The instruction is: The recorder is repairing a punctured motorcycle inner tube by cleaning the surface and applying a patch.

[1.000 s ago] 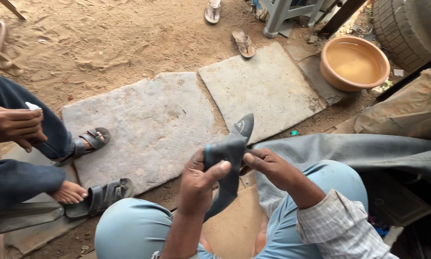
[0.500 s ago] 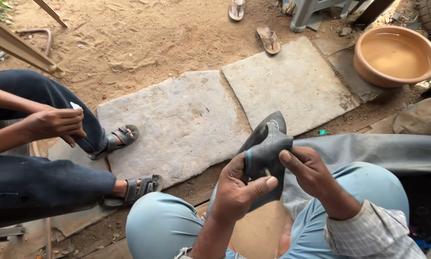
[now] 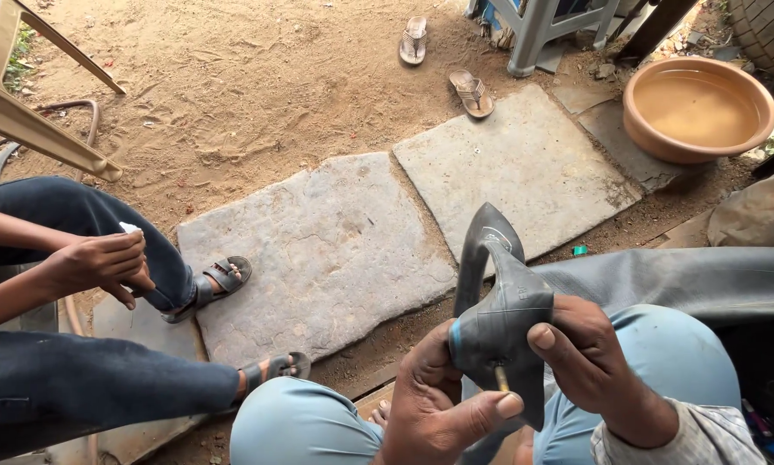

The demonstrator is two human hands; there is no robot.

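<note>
Inner tube point(image 3: 501, 320), black rubber, folded double over the lap and gripped upright between both hands, fold peak pointing away toward the stone slabs; rest of its length trailing off to the right across the light blue trouser knee point(image 3: 697, 344). Left hand point(image 3: 434, 400) wrapped around the near side of the fold, thumb laid flat under a small brass-coloured valve stem point(image 3: 499, 377), probably to keep that stem pushed out and facing up. Right hand point(image 3: 589, 357) clamped on the far side, thumb pressed on the rubber, fingers curled behind, apparently squeezing the fold tight so the stem stands proud. Neither hand spread; both closed on the tube.

Just beyond, to the left, another person's hand point(image 3: 99, 265) resting on a dark trouser leg, pinching something small and white; sandalled feet point(image 3: 223, 277) on the edge of a grey stone slab point(image 3: 318, 250). Second slab point(image 3: 516, 164) further right. Farther off, a shallow brown basin point(image 3: 701, 108) holding cloudy water, a loose pair of sandals point(image 3: 471, 90) on sandy ground, grey stool legs point(image 3: 542, 34) at the top.
</note>
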